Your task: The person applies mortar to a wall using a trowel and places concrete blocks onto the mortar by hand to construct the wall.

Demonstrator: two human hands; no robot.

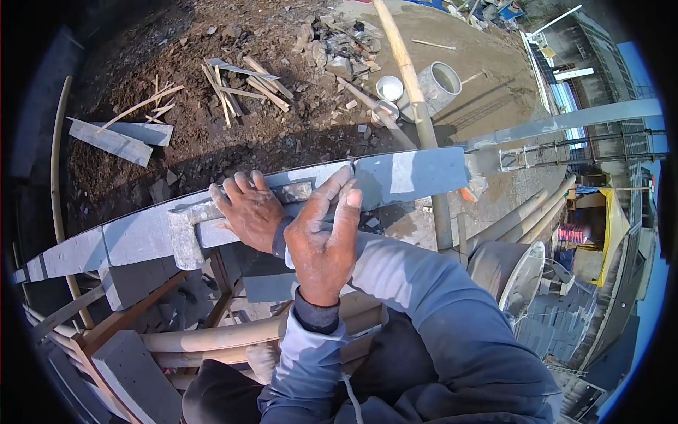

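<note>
Pale grey blocks (pixel 141 237) are seen in the head view, laid end to end in a long row that is bowed by the lens and runs from left to right. The arms are crossed above it. On the row, left of the middle, a mortar-caked hammer (pixel 185 240) is placed, its head at the left on the row's near edge and its handle stretched to the right. The handle is covered partway by the right hand (pixel 251 215), whose fingers are reached across to the far side; whether its grip is closed around the handle cannot be told. The left hand (pixel 321 240) is held just right of it, its fingertips set near a joint between blocks, its grip loosely parted with a narrow gap between thumb and forefinger.

On the far ground, wood scraps (pixel 247 88) are scattered at the left, and a white bucket (pixel 389 88) and a grey bucket (pixel 441 79) are divided by a leaning bamboo pole (pixel 408 63). Nearer, below the row, horizontal bamboo poles (pixel 219 339) are seen, with a loose block (pixel 134 374) at the near left. At the far right, a yellow sheet (pixel 616 233) is hung.
</note>
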